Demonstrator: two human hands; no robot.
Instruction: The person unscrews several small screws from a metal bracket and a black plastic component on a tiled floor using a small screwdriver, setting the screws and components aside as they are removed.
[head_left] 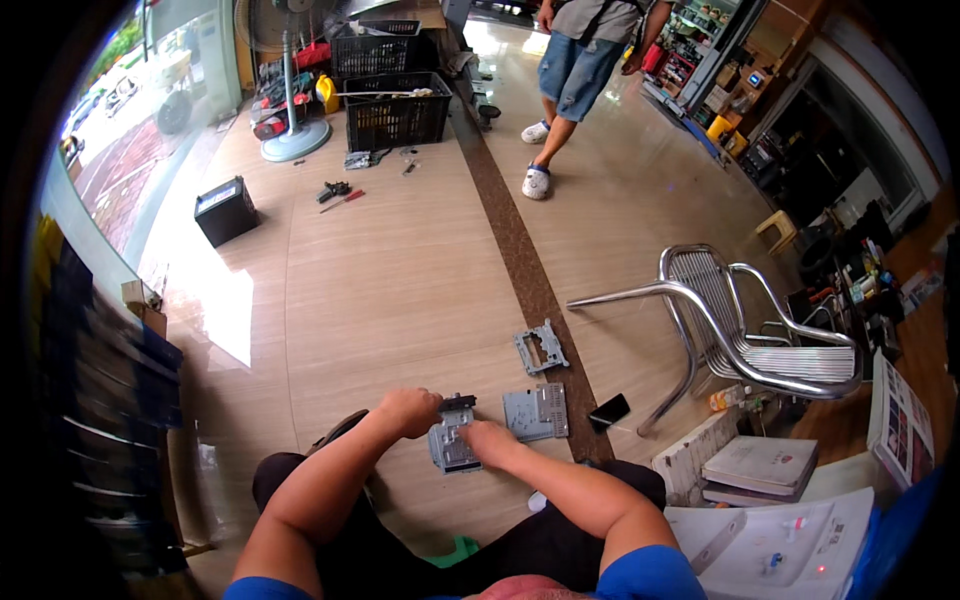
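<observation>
A grey metal mechanism (455,456) with a boxy, slotted frame lies on the floor between my knees. My left hand (408,412) is closed at its upper left, with a short black part (458,403) at the fingertips. Over the middle of the mechanism, my right hand (487,441) has its fingers bent together against it. Whatever small thing they may pinch is hidden. Just right of that hand rests a flat grey metal plate (530,413) with a perforated edge. Farther off is a grey open metal frame (541,348).
A black phone (609,411) lies beside the plate. To the right is a tubular metal chair (750,340). A car battery (226,211), a red screwdriver (343,201) and black crates (397,115) are farther out. A person in denim shorts (581,72) stands ahead.
</observation>
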